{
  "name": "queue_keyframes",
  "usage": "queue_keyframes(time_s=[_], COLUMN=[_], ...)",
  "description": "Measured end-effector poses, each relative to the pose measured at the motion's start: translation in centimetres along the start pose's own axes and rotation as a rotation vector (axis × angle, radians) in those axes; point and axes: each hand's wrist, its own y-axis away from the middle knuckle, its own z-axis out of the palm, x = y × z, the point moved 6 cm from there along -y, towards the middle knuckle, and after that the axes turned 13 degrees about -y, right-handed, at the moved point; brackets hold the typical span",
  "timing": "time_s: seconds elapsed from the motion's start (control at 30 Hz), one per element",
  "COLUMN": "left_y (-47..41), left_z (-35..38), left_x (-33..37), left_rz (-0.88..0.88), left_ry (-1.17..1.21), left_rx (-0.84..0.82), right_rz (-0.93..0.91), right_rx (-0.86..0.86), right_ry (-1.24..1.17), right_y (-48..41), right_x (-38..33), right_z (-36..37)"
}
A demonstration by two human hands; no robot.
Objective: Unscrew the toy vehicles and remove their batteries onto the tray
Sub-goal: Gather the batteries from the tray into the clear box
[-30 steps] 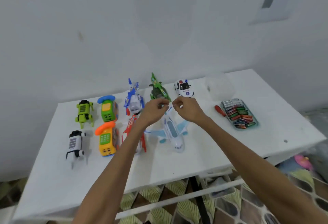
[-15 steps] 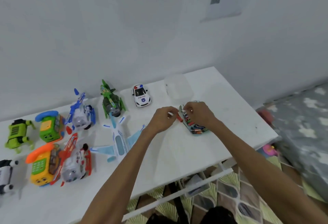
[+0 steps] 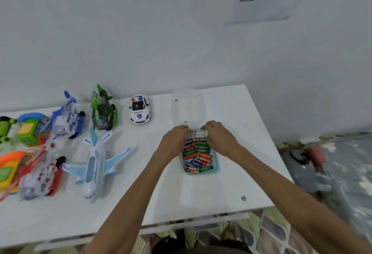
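Head view, looking down at my white desk [image 3: 120,209] with both arms stretched forward. My left hand [image 3: 177,139] and right hand [image 3: 219,137] meet over the far end of a shallow pale-blue plastic tray [image 3: 216,165] that sits toward the desk's right side. The tray is filled with loose cylindrical batteries [image 3: 199,153] in red, green, blue and white wrappers. The fingers of both hands bend down onto the white ones at the far end, but whether either hand pinches a battery or only touches the pile I cannot tell. My knuckles cover the contact.

Just behind the tray stands a clear plastic container [image 3: 188,104]. To its left is a small white police car [image 3: 140,108], and further left a green camouflage toy helicopter [image 3: 102,110] and a blue-and-white toy helicopter [image 3: 68,116]. Nearer me lie a white airplane with pale-blue wings [image 3: 94,165] and a red-and-white toy helicopter [image 3: 40,175] — all well apart from my hands.
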Motion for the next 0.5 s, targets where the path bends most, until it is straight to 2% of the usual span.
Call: queue_keyframes(time_s=[0.2, 0.5], left_y=[-1.0, -2.4], left_z=[0.2, 0.5], left_x=[0.3, 0.2], left_rz=[-0.016, 0.121], left_ry=[-0.094, -0.210], left_rx=[-0.043, -0.064], right_rz=[-0.107, -0.186], right_rx=[-0.103, -0.195], right_ry=[0.101, 0.264], right_y=[-1.4, -3.0], right_x=[0.5, -0.1], right_z=[0.8, 0.7])
